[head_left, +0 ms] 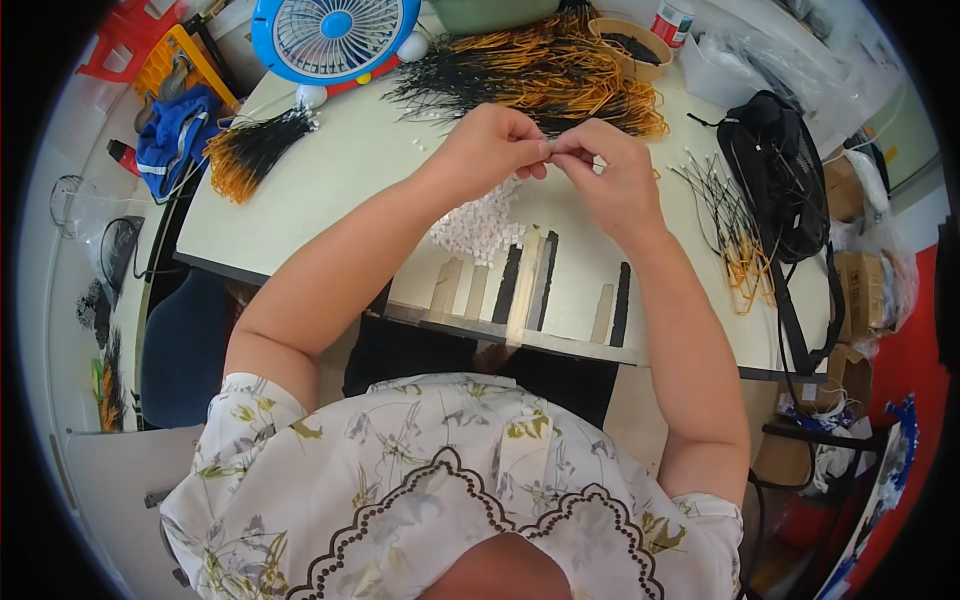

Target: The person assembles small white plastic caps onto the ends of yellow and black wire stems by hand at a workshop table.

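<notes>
Over the middle of the pale table point(345, 150), my left hand point(493, 145) and my right hand point(615, 178) meet fingertip to fingertip. Both pinch at something small, which the fingers mostly hide. Just below my left hand lies a heap of small white plastic pieces point(470, 230). Beyond my hands spreads a large pile of black and orange wires point(570, 75). A smaller bundle of such wires point(258, 152), with pale tips, rests at the left. More loose wires point(735, 235) lie to the right of my right hand.
Black strips point(508, 285) and beige strips point(524, 285) are stuck along the table's near edge. A blue fan point(337, 28) stands at the back, near a tan bowl point(655, 65) of dark bits. A black mesh bag point(775, 175) lies on the right; a dark blue chair point(185, 345) stands left.
</notes>
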Demonstrator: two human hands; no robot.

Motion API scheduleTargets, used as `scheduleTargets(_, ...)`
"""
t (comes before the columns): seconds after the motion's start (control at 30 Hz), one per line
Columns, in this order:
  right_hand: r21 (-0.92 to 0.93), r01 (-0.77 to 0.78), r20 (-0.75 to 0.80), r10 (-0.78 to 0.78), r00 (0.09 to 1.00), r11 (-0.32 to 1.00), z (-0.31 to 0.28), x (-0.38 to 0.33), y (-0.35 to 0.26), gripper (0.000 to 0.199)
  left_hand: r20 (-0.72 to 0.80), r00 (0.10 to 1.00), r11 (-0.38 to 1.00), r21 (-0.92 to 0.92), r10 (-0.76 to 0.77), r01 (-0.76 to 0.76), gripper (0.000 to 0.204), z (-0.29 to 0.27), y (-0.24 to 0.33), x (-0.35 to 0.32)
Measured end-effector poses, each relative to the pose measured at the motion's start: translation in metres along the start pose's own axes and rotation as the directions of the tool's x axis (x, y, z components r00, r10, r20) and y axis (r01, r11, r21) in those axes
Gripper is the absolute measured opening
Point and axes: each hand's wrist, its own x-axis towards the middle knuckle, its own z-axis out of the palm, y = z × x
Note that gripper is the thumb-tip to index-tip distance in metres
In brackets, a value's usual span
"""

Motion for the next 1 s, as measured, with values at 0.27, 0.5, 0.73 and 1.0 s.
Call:
scheduleTargets(0.27, -0.088, -0.248, 0.069, 0.254, 0.965, 0.965, -0.015, 0.001, 0.015, 0.008, -0.034, 0.946, 0.642, 0.743, 0.322, -0.192, 0.007, 0.015, -0.008, 0.007)
scheduleTargets(0.5, 0.043, -0.353, 0.135, 0.345, 0.929, 0.935, -0.023, 0.001, 0.016, 0.006, -0.152, 0.975, 0.837, 0.545, 0.165, -0.057, 0.008, 0.011, 0.001, -0.001)
scheduleTargets(0.73, 0.104, -0.349, 0.203, 0.324, 0.924, 0.931, -0.019, 0.001, -0.009, 0.009, -0.147, 0.986, 0.981, -0.162, 0.080, -0.103, 0.013, -0.001, -0.001, -0.018)
scheduleTargets(1.0, 0.247, -0.348, 0.244, 0.290, 0.925, 0.904, -0.015, 0.001, -0.008, 0.008, -0.110, 0.994, 0.844, -0.530, 0.025, -0.080, 0.017, 0.004, -0.012, -0.021)
